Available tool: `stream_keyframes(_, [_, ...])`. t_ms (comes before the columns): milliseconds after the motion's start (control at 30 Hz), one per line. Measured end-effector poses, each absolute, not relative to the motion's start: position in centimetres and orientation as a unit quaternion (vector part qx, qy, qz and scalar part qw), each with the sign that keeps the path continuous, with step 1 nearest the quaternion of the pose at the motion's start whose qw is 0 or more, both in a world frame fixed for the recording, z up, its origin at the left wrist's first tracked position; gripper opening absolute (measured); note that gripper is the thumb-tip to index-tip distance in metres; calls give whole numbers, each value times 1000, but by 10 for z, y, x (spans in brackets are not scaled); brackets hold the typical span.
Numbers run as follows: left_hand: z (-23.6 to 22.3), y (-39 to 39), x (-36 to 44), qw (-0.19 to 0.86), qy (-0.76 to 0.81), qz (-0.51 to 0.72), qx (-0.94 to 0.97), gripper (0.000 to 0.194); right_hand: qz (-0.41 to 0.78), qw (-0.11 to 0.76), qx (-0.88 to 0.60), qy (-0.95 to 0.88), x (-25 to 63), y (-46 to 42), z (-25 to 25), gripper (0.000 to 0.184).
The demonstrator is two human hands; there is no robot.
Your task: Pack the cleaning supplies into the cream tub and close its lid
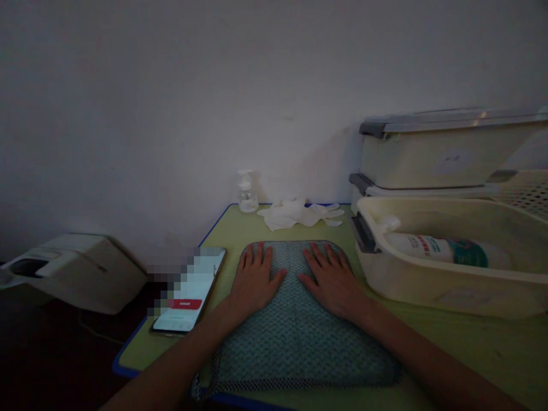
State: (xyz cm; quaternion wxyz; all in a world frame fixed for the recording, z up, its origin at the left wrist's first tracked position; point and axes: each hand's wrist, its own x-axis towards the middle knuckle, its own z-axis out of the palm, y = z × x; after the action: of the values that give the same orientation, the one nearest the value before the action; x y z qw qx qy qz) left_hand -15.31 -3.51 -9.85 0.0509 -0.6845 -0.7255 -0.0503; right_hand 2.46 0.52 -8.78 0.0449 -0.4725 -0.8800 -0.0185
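Observation:
Both of my hands lie flat, palms down, on a grey-green woven mat (295, 342) that covers the near part of a yellow-green table (471, 342). My left hand (254, 282) rests on the mat's far left part with its fingers stretched out. My right hand (331, 279) rests on the far right part, fingers spread. Neither hand holds anything. A phone (190, 291) with a lit screen lies just left of my left hand.
A cream tub (428, 279) holding a lying bottle (436, 249) stands right of the mat, with lidded bins (445, 154) stacked behind it. A pump bottle (247, 193) and white gloves (299, 214) lie by the wall. A white device (72, 271) sits off the table's left.

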Motion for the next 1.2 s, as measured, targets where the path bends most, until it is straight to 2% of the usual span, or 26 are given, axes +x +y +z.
stream_keyframes(267, [-103, -37, -153, 75, -710, -58, -698, 64, -7, 52, -472, -880, 27, 5, -89, 63])
stream_keyframes(567, [-75, -58, -146, 80, -658, -71, -745, 55, 28, 151, -331, -931, 26, -16, -74, 58])
stream_keyframes(767, [-76, -99, -139, 2, -564, -34, -825, 68, 62, 109, -264, -956, 40, -48, -82, 59])
stream_keyframes(967, [-90, -120, -156, -34, -546, -37, -836, 58, 64, 45, -266, -961, 77, -54, -83, 60])
stream_keyframes(1200, [-76, -134, -171, -95, -462, -27, -882, 54, 62, 48, -239, -968, 115, -68, -85, 66])
